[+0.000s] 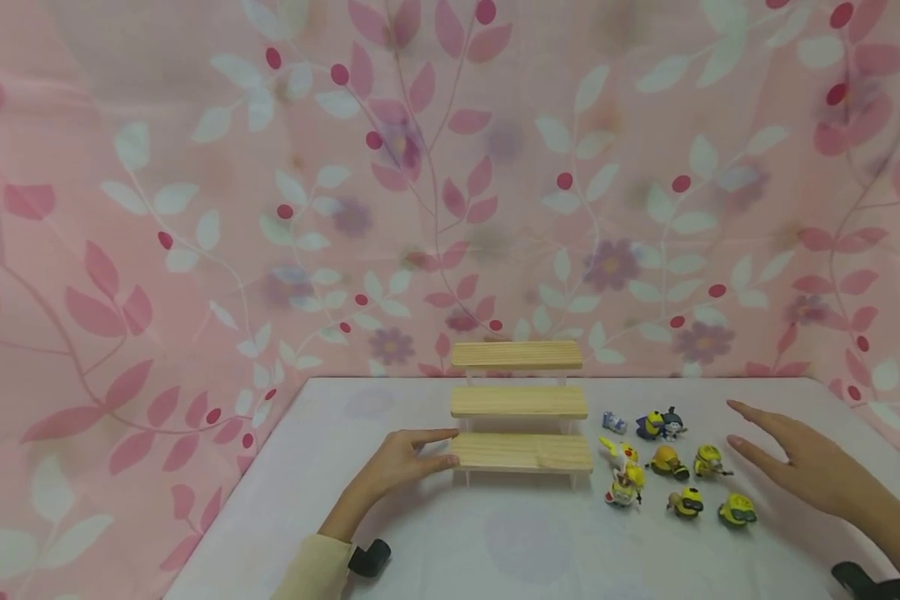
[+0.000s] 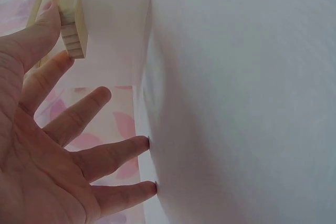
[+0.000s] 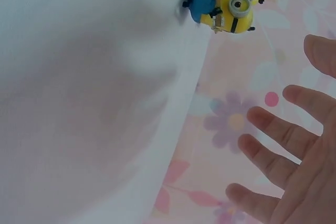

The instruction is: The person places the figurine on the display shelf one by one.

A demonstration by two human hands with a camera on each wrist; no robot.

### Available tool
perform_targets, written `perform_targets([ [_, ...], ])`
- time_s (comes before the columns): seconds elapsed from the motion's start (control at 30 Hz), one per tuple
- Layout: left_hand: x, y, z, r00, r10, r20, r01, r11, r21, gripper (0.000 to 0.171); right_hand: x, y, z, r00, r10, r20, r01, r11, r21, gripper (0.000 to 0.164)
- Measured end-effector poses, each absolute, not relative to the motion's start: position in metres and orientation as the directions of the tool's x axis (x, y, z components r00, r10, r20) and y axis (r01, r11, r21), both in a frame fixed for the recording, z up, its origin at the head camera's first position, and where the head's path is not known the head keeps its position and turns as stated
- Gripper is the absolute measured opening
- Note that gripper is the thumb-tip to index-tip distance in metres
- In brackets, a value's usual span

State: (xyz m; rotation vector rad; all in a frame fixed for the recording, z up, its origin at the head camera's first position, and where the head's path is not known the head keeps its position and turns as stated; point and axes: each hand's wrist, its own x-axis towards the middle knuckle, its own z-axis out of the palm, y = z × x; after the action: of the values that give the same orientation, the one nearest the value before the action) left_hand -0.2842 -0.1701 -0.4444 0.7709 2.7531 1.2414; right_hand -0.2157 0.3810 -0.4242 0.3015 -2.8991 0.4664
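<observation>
Pale wooden stepped shelves (image 1: 521, 450) looked light, stiff; our left hand (image 1: 397, 459) pinched their near end, our spread right hand (image 1: 806, 467) held nothing.

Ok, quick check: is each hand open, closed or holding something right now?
Left hand: open, touching the left end of the lowest wooden shelf.
Right hand: open, holding nothing, near a Minion figurine.

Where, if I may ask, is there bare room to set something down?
All three tiers of the wooden shelf are bare. The table is free in front of the shelf, and left of it, beyond the left hand. Between the shelf and the right hand, toy figures crowd the table.
</observation>
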Motion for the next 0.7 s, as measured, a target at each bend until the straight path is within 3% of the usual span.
perform_targets([
  [0.33, -0.286, -0.170, -0.445, -0.873, 0.447, 0.193, 0.444, 0.569, 0.692, 0.049, -0.202, 0.380, -0.414, -0.965, -0.153, 0.212, -0.218, 0.920, -0.326, 0.063],
  [0.7, -0.286, -0.169, -0.446, -0.877, 0.445, 0.178, 0.429, 0.562, 0.707, 0.049, -0.189, 0.385, -0.419, -0.975, -0.146, 0.170, -0.188, 0.947, -0.261, 0.057],
])
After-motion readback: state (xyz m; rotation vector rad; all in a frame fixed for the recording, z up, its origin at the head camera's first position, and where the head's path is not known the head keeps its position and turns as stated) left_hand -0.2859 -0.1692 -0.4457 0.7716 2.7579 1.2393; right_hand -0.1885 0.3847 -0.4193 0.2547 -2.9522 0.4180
